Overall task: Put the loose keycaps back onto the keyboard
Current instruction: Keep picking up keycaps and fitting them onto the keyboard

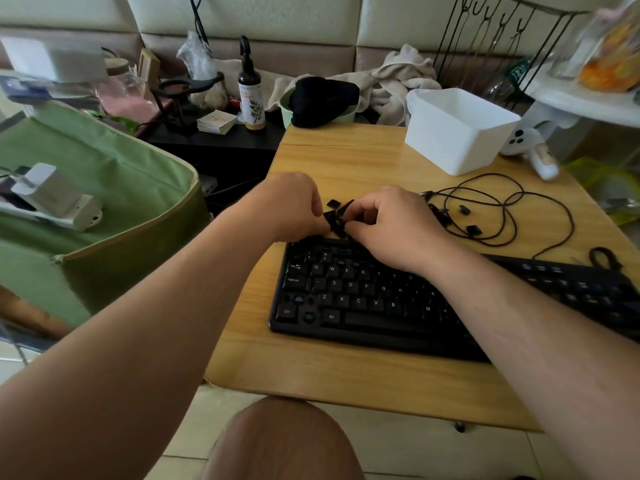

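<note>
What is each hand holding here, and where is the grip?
Both the left hand and the right hand pinch small black keycaps by their edges, just behind the keyboard. How many is unclear.

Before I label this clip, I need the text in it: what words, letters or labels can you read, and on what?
Keyboard, white legends on the keycaps:
"Tab"
"Caps Lock"
"Ctrl"
"Alt"
"Q W E R T"
"S D F G H"
"Z X C V B M"
Number row and right-hand keys: too blurred to read.
Brown bottle: label print too small to read.
Loose keycaps between the hands: no legend legible.
</note>
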`<state>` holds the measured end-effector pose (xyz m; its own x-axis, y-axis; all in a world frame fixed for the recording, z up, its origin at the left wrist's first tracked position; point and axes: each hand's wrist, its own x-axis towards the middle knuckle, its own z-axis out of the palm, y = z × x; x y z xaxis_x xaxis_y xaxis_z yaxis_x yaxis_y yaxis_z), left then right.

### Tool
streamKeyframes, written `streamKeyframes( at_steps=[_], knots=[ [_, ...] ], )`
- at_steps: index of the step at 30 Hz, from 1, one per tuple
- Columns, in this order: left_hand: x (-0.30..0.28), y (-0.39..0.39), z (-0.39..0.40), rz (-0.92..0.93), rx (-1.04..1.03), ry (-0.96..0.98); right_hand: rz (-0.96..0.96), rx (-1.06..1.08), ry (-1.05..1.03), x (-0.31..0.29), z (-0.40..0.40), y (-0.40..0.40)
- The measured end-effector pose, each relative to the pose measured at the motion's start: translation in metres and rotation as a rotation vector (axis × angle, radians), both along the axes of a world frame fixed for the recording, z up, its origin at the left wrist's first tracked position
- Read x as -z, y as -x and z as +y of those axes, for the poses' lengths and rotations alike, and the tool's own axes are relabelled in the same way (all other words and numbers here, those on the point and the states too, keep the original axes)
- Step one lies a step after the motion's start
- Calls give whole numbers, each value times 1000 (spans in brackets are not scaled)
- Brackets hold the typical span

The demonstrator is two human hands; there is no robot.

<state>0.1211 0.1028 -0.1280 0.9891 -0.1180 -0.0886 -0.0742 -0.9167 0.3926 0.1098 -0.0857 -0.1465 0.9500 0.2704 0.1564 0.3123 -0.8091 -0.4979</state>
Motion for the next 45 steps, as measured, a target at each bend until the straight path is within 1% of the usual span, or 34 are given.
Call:
streamKeyframes(
  at_steps=[2, 3, 4, 6, 8, 9, 11, 13, 16, 19, 29, 34, 38, 43, 45],
  knots=[
    [1, 1, 5, 15, -32, 50, -15, -8, -25, 0, 1, 1],
    [2, 1, 9, 25, -63, 120, -26, -17, -49, 0, 2, 3],
    [5, 1, 13, 33, -97, 234, -33, -29, -87, -1, 3, 4],
    [8, 4, 19, 71, -125, 558, -33, -68, -214, -4, 6, 10],
    [11, 13, 19, 163, -85, 896, -50, -114, -356, -6, 10, 16],
    [14, 18, 19, 195, -61, 1022, -75, -125, -416, -6, 12, 18],
    [20, 25, 19, 200, -31, 1173, -123, -110, -505, -5, 17, 20],
    [24, 28, 21, 179, -9, 1253, -148, -72, -535, -3, 20, 21],
    [27, 31, 25, 153, 21, 1286, -194, -48, -511, -2, 24, 22],
    [27, 34, 28, 138, 53, 1279, -250, -71, -465, -2, 25, 24],
    [27, 39, 33, 112, 40, 1222, -247, -136, -460, -4, 22, 27],
    [18, 41, 33, 72, 97, 1070, -181, -238, -397, -9, 17, 28],
    [14, 43, 30, 51, 126, 1018, -181, -234, -415, -8, 16, 25],
    [14, 47, 26, 48, 127, 1036, -280, -218, -454, -7, 17, 28],
    [15, 48, 27, 90, 135, 1105, -333, -209, -476, -5, 16, 28]
  ],
)
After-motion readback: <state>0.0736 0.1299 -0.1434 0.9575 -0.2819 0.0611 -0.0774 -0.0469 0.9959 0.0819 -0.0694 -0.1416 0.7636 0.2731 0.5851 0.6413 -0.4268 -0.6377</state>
